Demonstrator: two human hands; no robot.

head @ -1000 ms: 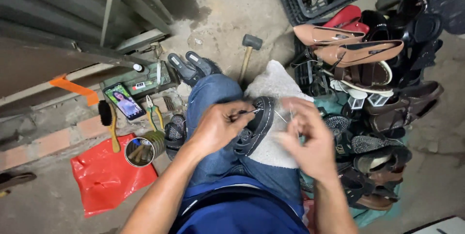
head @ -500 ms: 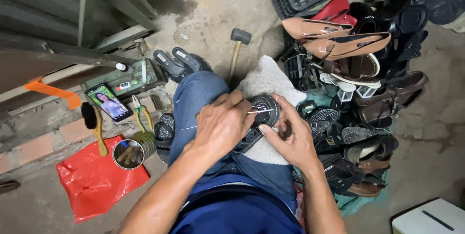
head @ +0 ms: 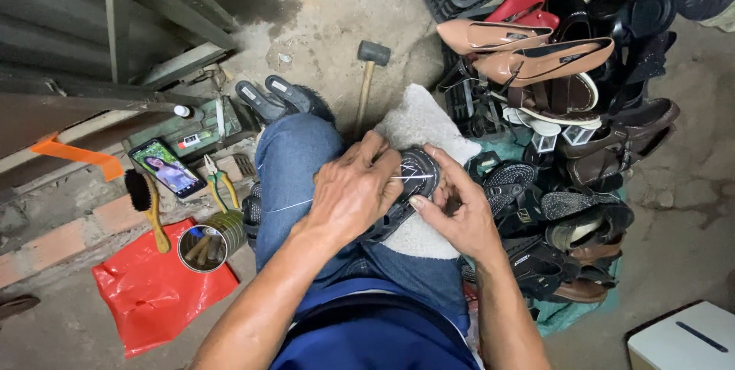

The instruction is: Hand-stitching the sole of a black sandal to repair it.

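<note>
A dark shoe [head: 414, 178] lies sole-up on a white fleecy cloth [head: 413, 121] across my lap. My left hand [head: 354, 190] presses down on the shoe's near side, fingers curled over it. My right hand [head: 452, 213] grips the shoe's right edge with thumb and fingers. A thin pale thread [head: 287, 206] runs from under my left hand out to the left, and a short stretch crosses the sole between both hands. Whether a needle sits in either hand is hidden.
A hammer [head: 368, 79] lies on the concrete ahead. Many shoes [head: 551, 71] are heaped at right. On the left are a phone [head: 166, 168], a brush [head: 145, 205], pliers [head: 218, 185], a tin [head: 205, 241] with tools and a red bag [head: 145, 293]. A white box [head: 681, 339] sits at lower right.
The hands have closed together on the shoe; the left hand slid further over the sole, and the thread now trails to the left. The view has shifted slightly.
</note>
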